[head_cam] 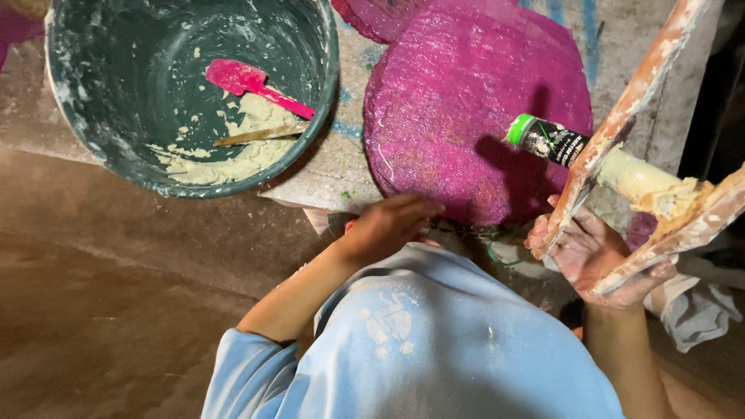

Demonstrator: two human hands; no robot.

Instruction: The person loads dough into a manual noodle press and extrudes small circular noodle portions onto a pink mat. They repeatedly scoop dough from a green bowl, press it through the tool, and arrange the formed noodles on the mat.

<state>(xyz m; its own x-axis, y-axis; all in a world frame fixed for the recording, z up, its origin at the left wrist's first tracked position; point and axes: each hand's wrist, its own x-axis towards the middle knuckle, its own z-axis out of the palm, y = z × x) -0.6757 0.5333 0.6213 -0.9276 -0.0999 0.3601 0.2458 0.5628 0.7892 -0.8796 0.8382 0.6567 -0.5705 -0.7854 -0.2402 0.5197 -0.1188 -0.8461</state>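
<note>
My right hand [601, 260], smeared with pale paste, grips a paste-covered wooden frame [628, 116] at the right, with a cream rod [640, 178] tipped in black and green running through it. My left hand [388, 225] reaches down to the near edge of a round magenta mesh-covered disc [473, 101], fingers curled against the edge; whether it holds anything I cannot tell. The disc lies on a paint-stained slab [334, 167].
A dark green bucket [77, 116] at upper left holds pale paste, a pink spatula [248, 81] and a thin wooden stick [260, 134]. A second magenta disc [380, 15] lies behind the first. Brown floor [116, 310] spreads lower left. White cloth [698, 310] at right.
</note>
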